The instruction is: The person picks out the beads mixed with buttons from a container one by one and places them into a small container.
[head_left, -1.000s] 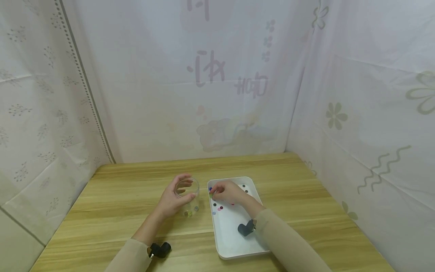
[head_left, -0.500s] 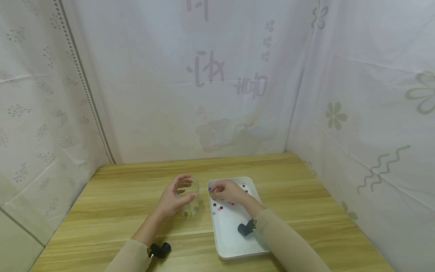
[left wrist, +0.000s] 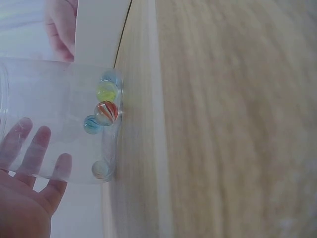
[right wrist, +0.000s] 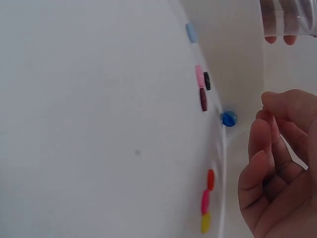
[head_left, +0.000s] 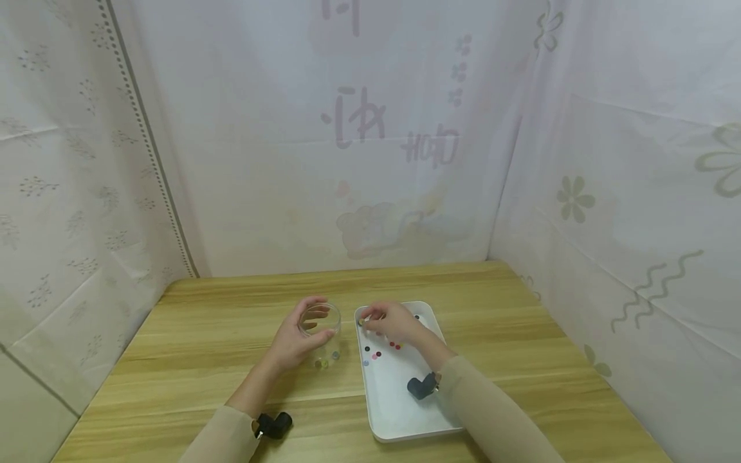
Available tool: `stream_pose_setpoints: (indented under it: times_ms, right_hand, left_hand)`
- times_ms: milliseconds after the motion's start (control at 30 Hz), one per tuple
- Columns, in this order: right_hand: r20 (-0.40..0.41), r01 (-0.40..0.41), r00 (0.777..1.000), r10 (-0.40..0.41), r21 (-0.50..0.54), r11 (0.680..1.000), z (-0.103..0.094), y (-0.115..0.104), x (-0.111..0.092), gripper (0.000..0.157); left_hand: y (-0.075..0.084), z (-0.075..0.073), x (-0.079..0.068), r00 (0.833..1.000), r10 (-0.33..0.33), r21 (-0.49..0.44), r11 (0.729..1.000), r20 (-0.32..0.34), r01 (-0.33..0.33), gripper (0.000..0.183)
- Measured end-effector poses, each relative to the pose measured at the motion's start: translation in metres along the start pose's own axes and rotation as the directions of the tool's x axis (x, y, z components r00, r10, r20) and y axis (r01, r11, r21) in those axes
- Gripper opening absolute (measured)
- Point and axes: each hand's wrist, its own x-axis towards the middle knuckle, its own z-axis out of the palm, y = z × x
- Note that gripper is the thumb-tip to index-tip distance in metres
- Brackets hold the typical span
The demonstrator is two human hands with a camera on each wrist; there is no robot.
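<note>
My left hand [head_left: 295, 337] grips a clear plastic jar [left wrist: 54, 79] standing on the table, left of the tray. At the jar's bottom lie several glass marbles, among them an orange-and-white one [left wrist: 106, 113] and a yellow one [left wrist: 106, 91]. My right hand [head_left: 393, 323] is over the far left part of the white tray [head_left: 379, 411], thumb and forefinger tips brought together. A small yellowish spot shows by those fingertips in the head view; I cannot tell whether they hold it. A blue marble [right wrist: 229, 119] lies by the tray's wall, close to the right fingertips.
Small flat coloured discs lie in the tray, such as a light blue disc [right wrist: 191, 32], a pink disc [right wrist: 199, 76], a red disc [right wrist: 211, 179] and a yellow disc [right wrist: 205, 222]. Patterned curtains [head_left: 405, 193] enclose the wooden table [head_left: 243, 302] at the back and sides.
My right hand has shifted slightly toward the tray's far edge, uncovering more of the red and yellow discs. The green spot by its fingertips no longer shows where it was. My left hand stays on the jar.
</note>
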Motion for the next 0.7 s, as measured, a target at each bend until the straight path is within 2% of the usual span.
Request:
stream_pose_setpoints:
  times_ms: [300,700]
  right_hand:
    - [-0.016,0.021,1.000,-0.020,0.060,0.998,-0.010,-0.007,-0.002,0.018]
    - [-0.064,0.063,0.997,-0.052,0.176,0.982,-0.012,-0.010,-0.002,0.023]
  left_hand:
    - [0.000,0.001,0.000,1.000,0.004,-0.004,1.000,-0.001,-0.004,0.065]
    - [0.003,0.001,0.001,1.000,-0.008,-0.022,1.000,-0.004,0.008,0.064]
